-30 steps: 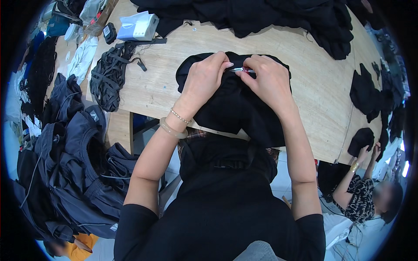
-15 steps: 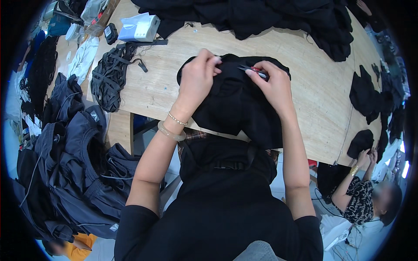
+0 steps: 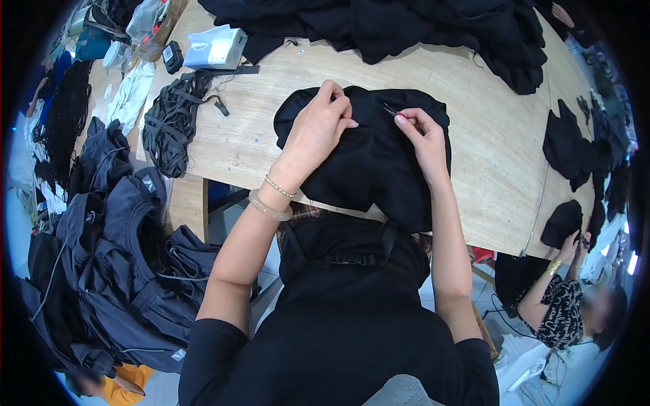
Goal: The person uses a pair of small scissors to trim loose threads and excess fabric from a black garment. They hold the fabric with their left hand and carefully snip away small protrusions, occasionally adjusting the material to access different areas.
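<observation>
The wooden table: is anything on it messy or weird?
Yes, the dark straps on the left look messy: they lie in a tangled heap, one loose end poking out rightward. The black cloth in the middle is rumpled too. I see nothing spilled.

Across the far side of the pale wooden table [image 3: 501, 183] lies a heap of black fabric [image 3: 379, 34], and toward its left side sit a pale blue and white tissue pack [image 3: 233, 53], a small black box [image 3: 172, 58] just beside it and a tangle of dark grey straps [image 3: 169, 128]. Left of the table are piled dark grey garments [image 3: 128, 250] with drawcords, with what may be a bunch of black cords [image 3: 68, 122], blurred near the rim, above them. On the right lie black cloth pieces [image 3: 567, 145], near a co-worker in a patterned top [image 3: 552, 314]
</observation>
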The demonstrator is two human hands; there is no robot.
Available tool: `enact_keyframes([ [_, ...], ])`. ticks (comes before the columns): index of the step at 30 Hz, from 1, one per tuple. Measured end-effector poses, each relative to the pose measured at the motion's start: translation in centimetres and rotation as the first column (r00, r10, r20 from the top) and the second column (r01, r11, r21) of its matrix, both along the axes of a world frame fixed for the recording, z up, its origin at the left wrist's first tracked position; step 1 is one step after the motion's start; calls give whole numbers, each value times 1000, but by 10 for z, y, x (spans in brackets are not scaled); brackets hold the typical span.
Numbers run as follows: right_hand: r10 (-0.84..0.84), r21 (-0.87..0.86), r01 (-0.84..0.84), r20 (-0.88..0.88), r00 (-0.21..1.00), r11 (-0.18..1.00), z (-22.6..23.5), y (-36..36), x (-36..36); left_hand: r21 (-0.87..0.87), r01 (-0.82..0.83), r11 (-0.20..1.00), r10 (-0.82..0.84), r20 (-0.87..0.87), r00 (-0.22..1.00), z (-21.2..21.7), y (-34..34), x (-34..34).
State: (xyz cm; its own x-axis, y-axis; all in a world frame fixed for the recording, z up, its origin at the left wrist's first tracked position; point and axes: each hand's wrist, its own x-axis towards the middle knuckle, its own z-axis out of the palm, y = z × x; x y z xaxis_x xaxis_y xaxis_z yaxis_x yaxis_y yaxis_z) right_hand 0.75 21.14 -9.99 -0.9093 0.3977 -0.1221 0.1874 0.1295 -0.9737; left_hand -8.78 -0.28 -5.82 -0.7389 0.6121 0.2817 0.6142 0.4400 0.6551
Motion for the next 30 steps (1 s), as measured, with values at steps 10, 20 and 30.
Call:
enact_keyframes([
  [10, 21, -1, -21, -4, 1000, 1000, -3, 5, -3, -141, 90, 986, -74, 113, 991, 8, -20, -17],
  [20, 121, 523, -74, -56, 991, 849, 51, -18, -13, -69, -8, 998, 19, 167, 986, 17, -11, -14],
  [30, 262, 804, -137, -24, 965, 579, 65, -33, -23, -90, -16, 996, 30, 152, 988, 19, -9, -13],
])
